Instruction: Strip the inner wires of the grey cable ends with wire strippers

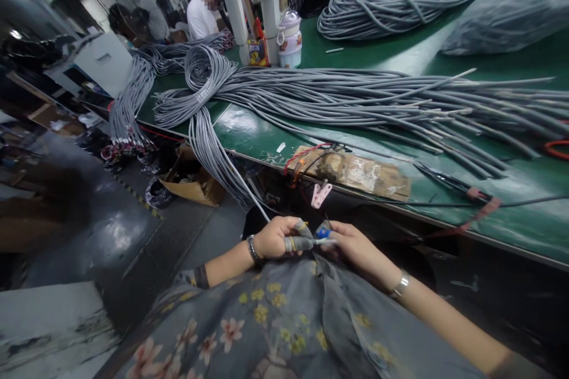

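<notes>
My left hand (pixel 274 238), with wrapped fingertips, is closed around a grey cable (pixel 260 206) in front of my lap. The cable comes down from the bundle hanging over the bench edge. A pale cable end (pixel 326 241) pokes out from the left fingers toward my right hand (pixel 353 243). Closed too, the right hand pinches a small blue object (pixel 323 233) beside that end; its exact kind is too small to make out. The two hands almost touch. On the green bench (pixel 249 130) above them lies a long bundle of grey cables (pixel 329 86), its cut ends spread to the right.
Along the bench edge sit a worn wooden block (pixel 355 172) with wires, a pink clip (pixel 320 194) and pliers (pixel 438 174). Behind are a lidded cup (pixel 290 38), coiled cables (pixel 368 12) and a plastic bag (pixel 511 12). A cardboard box (pixel 193 180) stands below; a person (pixel 202 15) sits farther back.
</notes>
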The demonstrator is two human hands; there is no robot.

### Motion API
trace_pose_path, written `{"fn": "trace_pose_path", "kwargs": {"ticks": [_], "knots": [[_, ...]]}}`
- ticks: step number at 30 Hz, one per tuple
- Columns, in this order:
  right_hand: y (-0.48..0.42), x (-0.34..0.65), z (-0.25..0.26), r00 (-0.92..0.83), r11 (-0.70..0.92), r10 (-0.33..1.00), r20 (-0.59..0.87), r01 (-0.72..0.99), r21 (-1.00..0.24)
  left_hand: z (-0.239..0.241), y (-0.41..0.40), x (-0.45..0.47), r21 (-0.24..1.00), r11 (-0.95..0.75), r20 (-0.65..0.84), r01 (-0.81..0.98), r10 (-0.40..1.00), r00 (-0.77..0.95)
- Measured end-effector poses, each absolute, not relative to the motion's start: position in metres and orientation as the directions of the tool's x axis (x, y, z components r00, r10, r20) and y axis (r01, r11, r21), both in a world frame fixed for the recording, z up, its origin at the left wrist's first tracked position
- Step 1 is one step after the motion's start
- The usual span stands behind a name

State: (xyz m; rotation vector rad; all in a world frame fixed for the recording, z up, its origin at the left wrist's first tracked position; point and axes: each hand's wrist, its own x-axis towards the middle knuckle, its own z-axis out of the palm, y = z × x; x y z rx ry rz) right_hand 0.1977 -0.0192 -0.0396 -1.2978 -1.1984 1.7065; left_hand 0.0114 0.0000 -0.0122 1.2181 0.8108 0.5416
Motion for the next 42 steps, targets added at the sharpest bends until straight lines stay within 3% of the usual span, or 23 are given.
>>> {"fn": "trace_pose_path", "kwargs": {"ticks": [3,6,9,12,15,18,21,25,29,33,36,39,42], "knots": [[-0.023,0.208,-0.039,-0.135,-0.236,0.961,-0.243,0.069,-0.969,-0.014,0.004,0.007,0.946,0.316,-0.229,-0.077,0.815,0.533],[-0.031,0.217,-0.028,-0.048,0.115,0.993,0.108,0.203,-0.972,-0.014,0.005,0.005,0.934,0.345,-0.255,-0.09,0.822,0.51],[-0.035,0.216,-0.017,-0.184,0.386,0.921,0.342,0.336,-0.859,-0.013,0.003,0.005,0.927,0.376,-0.306,-0.007,0.765,0.566],[-0.033,0.211,-0.011,-0.361,0.5,0.849,0.385,0.315,-0.807,-0.01,0.001,0.007,0.929,0.363,-0.323,0.064,0.718,0.617],[-0.027,0.208,-0.009,-0.479,0.54,0.78,0.403,0.189,-0.82,-0.004,0.003,0.005,0.929,0.341,-0.342,0.142,0.646,0.682],[-0.023,0.208,-0.007,-0.583,0.402,0.762,0.283,0.082,-0.912,0.0,0.01,0.0,0.931,0.267,-0.357,0.247,0.539,0.763],[-0.021,0.203,-0.009,-0.611,0.057,0.792,0.022,0.039,-0.998,0.001,0.016,-0.002,0.951,0.127,-0.309,0.284,0.468,0.828],[-0.018,0.201,-0.021,-0.355,-0.318,0.882,-0.309,0.035,-0.947,-0.003,0.018,-0.002,0.964,-0.05,-0.199,0.261,0.512,0.836],[-0.015,0.215,-0.027,-0.119,-0.392,0.913,-0.391,0.017,-0.92,-0.006,0.017,-0.005,0.939,-0.178,-0.155,0.293,0.539,0.828],[-0.018,0.222,-0.017,-0.336,-0.364,0.846,-0.413,0.201,-0.909,-0.008,0.014,-0.006,0.875,-0.329,-0.095,0.356,0.603,0.792],[-0.02,0.212,-0.008,-0.473,-0.395,0.759,-0.448,0.213,-0.894,-0.009,0.013,-0.002,0.799,-0.448,-0.065,0.401,0.598,0.799],[-0.02,0.199,-0.008,-0.495,-0.502,0.715,-0.494,0.127,-0.855,-0.009,0.012,0.0,0.76,-0.493,-0.071,0.422,0.583,0.809],[-0.016,0.195,-0.016,-0.388,-0.524,0.776,-0.497,0.039,-0.851,-0.008,0.01,-0.002,0.839,-0.391,-0.09,0.377,0.585,0.806]]}}
